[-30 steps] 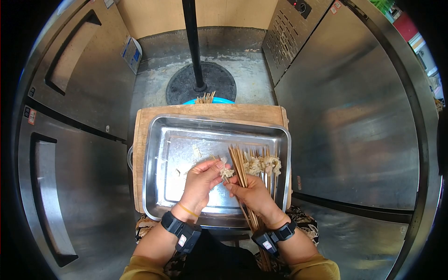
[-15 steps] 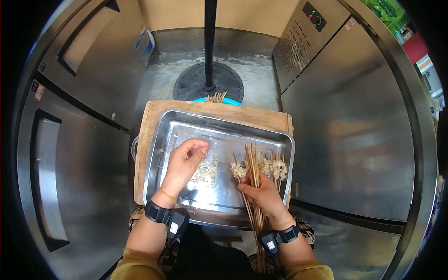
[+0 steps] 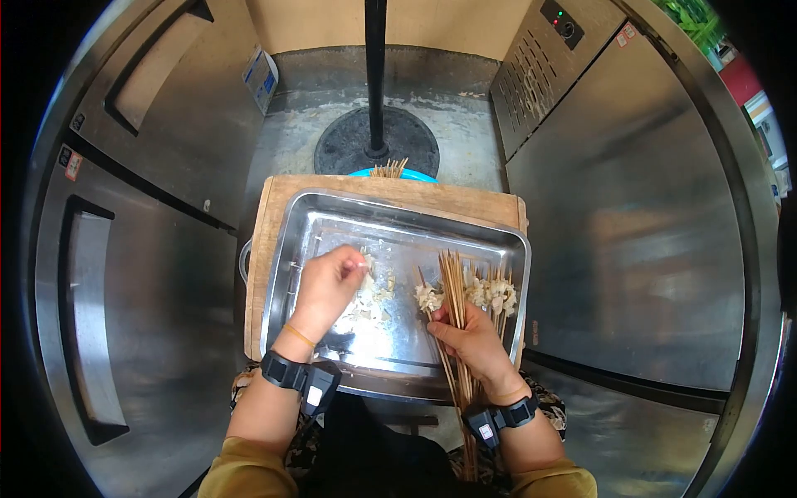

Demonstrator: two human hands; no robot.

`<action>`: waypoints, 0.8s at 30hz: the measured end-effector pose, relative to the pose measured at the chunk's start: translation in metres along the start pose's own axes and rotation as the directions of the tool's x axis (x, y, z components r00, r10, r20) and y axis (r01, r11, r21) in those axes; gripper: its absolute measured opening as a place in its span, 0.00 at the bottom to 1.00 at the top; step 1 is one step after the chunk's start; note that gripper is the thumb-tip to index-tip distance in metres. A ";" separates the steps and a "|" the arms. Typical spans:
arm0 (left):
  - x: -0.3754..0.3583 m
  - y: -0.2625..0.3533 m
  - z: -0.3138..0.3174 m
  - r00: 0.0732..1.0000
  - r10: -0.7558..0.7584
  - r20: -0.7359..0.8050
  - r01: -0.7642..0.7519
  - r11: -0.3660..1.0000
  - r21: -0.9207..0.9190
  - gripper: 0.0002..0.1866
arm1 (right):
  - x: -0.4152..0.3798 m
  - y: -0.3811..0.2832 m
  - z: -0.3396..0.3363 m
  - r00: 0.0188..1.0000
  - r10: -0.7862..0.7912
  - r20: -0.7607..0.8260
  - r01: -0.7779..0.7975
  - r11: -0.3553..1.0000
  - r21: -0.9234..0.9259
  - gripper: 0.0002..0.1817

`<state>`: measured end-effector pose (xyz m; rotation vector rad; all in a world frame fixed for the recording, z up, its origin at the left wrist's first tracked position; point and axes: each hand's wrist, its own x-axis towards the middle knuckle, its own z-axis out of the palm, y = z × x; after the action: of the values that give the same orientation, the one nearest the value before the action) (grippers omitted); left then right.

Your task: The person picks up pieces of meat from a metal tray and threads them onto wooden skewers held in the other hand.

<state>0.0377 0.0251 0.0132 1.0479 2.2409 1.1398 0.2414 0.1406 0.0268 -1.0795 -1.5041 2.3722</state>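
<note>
My right hand [image 3: 473, 339] is closed round a bundle of bamboo skewers [image 3: 453, 286] that stick out above and below the fist. One skewer, held apart at the thumb, carries a clump of pale, ruffled food [image 3: 428, 297] near its tip. Over the left half of the metal tray [image 3: 398, 383], my left hand [image 3: 328, 282] pinches a small whitish food piece [image 3: 364, 264], partly hidden by the fingers. Loose pale food pieces [image 3: 369, 311] lie on the tray floor beside that hand. Loaded skewers [image 3: 501, 297] rest along the tray's right side, behind my right hand.
The tray sits on a wooden board [image 3: 257, 274]. Beyond it, a blue container [image 3: 423, 177] holds more skewers [image 3: 390, 169]. A black pole on a round base [image 3: 332, 145] stands behind. Steel cabinets [image 3: 166, 290] flank me on both sides.
My left hand's fingers have closed into a tighter pinch, and a whitish piece now shows at their tips. My right hand keeps its hold on the skewers. The whole view has shifted slightly.
</note>
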 end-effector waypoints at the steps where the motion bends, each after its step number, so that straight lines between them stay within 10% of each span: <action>1: 0.001 -0.002 -0.003 0.998 -0.065 -0.013 0.063 0.992 -0.109 0.06 | 0.001 0.001 -0.001 1.000 0.000 0.008 0.000 1.000 0.010 0.07; 16: -0.009 0.012 0.047 0.974 0.222 0.047 -0.220 0.872 0.437 0.05 | 0.000 0.004 0.002 1.000 0.006 -0.001 -0.006 0.998 -0.062 0.06; 24: -0.003 0.020 -0.003 0.984 0.111 -0.142 -0.064 0.951 0.303 0.07 | 0.000 0.008 -0.004 0.999 0.005 0.032 -0.005 1.000 -0.017 0.06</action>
<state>0.0466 0.0286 0.0311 1.2220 2.5747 0.9683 0.2455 0.1398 0.0194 -1.0547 -1.5361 2.3958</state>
